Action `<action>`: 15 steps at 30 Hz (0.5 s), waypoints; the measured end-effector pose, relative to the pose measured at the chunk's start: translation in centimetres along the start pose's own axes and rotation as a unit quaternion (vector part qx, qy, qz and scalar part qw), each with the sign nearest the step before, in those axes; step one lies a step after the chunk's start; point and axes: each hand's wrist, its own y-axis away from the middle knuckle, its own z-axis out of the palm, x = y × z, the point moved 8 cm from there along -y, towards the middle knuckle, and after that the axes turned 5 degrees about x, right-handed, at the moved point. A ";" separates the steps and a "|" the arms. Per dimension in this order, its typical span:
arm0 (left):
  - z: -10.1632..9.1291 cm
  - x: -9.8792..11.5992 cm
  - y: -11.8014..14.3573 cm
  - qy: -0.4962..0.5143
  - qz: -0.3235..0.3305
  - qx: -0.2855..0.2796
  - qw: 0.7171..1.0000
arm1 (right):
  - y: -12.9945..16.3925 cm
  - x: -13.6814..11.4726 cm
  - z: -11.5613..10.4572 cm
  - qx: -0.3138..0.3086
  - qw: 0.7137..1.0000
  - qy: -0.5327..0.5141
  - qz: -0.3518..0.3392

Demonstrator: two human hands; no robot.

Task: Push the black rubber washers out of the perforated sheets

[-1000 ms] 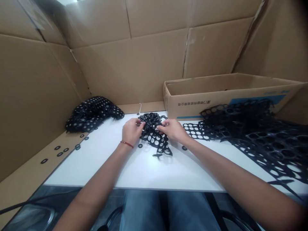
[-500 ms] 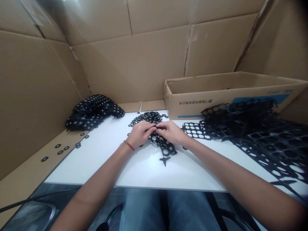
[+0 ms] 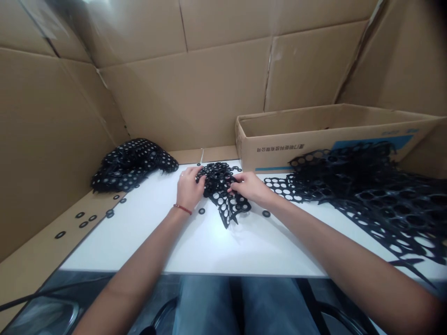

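Punched rubber sheet (image 3: pixel 226 202) now lies spread near the bench's far edge; left hand (image 3: pixel 187 187) and right hand (image 3: pixel 248 187) pinch its top, pulled apart since before.

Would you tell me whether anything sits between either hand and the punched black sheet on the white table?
Nothing visible does: the left hand and the right hand both already grip the punched black sheet directly.

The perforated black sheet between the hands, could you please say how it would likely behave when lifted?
The perforated black sheet is probably floppy: it bends and crumples between both hands. Probably light, being mostly holes. Its ragged points might snag.
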 end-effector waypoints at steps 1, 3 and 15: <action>-0.1 1.0 0.2 -0.007 0.019 0.003 1.000 | 0.1 0.1 0.1 -0.005 1.000 -0.004 0.011; 0.0 3.0 0.8 -0.012 0.061 -0.001 0.998 | 0.2 0.0 0.1 -0.010 1.000 -0.013 0.024; 3.1 4.8 2.5 0.105 0.111 -0.150 0.977 | 0.5 -1.2 0.6 -0.053 0.995 0.013 -0.087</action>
